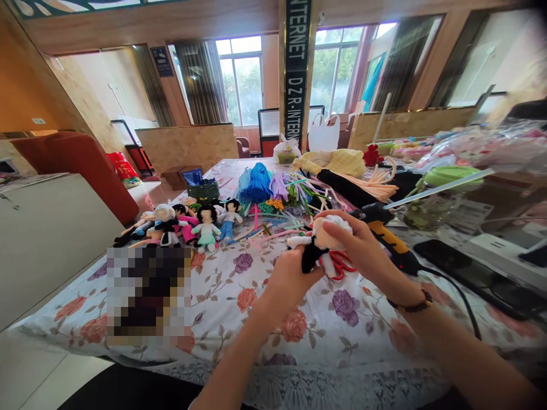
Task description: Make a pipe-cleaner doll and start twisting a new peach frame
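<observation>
Above the tablecloth I hold a small doll [331,234] with white hair, a pale face, a black body and white arms. My left hand [293,276] is closed round its black body from below. Around the head, my right hand [363,245] has its fingers curled over the white hair. Just behind the doll lie red-handled scissors [342,265], partly covered by it and my hands. A black and yellow glue gun [391,242] with a long clear glue stick [444,188] is to the right of my right hand.
Several finished dolls [207,228] are grouped at the left. Bundles of coloured pipe cleaners [258,182] lie at the back middle. On the right are a black phone [470,276], a white power strip [496,250] and a green-lidded container [448,193]. The glue gun's cable [459,296] curves across the cloth.
</observation>
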Demonstrator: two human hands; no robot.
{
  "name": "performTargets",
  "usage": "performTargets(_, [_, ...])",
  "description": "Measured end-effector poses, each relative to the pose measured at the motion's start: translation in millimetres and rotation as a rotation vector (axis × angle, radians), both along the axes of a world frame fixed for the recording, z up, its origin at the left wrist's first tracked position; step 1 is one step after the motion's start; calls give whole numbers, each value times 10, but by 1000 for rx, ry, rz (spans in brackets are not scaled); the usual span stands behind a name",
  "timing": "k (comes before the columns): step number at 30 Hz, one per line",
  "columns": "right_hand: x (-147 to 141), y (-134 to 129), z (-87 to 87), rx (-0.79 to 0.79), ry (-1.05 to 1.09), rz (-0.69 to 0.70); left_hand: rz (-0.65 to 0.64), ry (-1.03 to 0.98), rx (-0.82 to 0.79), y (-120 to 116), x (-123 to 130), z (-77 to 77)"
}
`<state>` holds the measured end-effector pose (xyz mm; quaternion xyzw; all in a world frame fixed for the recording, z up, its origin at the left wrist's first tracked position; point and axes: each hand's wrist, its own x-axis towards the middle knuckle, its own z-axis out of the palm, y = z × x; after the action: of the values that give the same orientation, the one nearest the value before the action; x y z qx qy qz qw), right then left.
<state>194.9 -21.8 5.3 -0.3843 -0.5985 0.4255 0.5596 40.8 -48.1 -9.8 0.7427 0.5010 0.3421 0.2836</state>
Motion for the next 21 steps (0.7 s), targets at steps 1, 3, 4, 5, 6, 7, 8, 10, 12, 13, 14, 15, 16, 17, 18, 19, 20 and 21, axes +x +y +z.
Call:
performTargets(1, [8, -8, 14, 10, -12, 6, -106, -111, -104, -5, -37, 32])
performTargets(3, [25, -22, 38, 43, -8, 49, -276, -368, -315, -7, -93, 80])
performTargets(4, [32, -27, 44, 63, 9, 79, -313, -475, -399, -6, -106, 96])
performTargets(5, [38, -30, 48, 80, 24, 110, -321, -557, -461, -6, -105, 106])
performTargets(6, [43, -31, 47, 91, 35, 136, -311, -612, -502, -8, -93, 112])
performTargets(7, [46, -30, 43, 97, 37, 153, -295, -648, -524, -11, -71, 114])
performTargets(8, [50, -25, 37, 102, 25, 157, -282, -670, -529, -16, -44, 113])
performTargets(10, [59, -9, 20, 133, -29, 113, -255, -690, -503, -26, 10, 100])
performTargets(12, [73, 11, 3, 169, -79, 55, -230, -692, -465, -30, 42, 73])
performTargets(13, [81, 22, -4, 174, -94, 45, -229, -691, -454, -28, 48, 56])
performTargets(14, [90, 32, -11, 166, -98, 54, -238, -692, -453, -26, 49, 37])
performTargets(15, [100, 40, -16, 147, -87, 82, -255, -701, -457, -22, 46, 18])
performTargets(16, [109, 48, -21, 121, -65, 124, -276, -714, -467, -20, 42, -1])
performTargets(17, [117, 54, -25, 92, -39, 171, -300, -730, -481, -19, 39, -17])
performTargets(18, [123, 59, -28, 64, -10, 216, -322, -745, -498, -20, 38, -30])
performTargets(19, [128, 62, -30, 36, 22, 259, -341, -760, -517, -23, 39, -39])
performTargets(20, [131, 63, -31, 12, 54, 297, -357, -774, -536, -30, 41, -44])
performTargets(21, [132, 61, -30, -8, 84, 329, -372, -785, -555, -38, 46, -45])
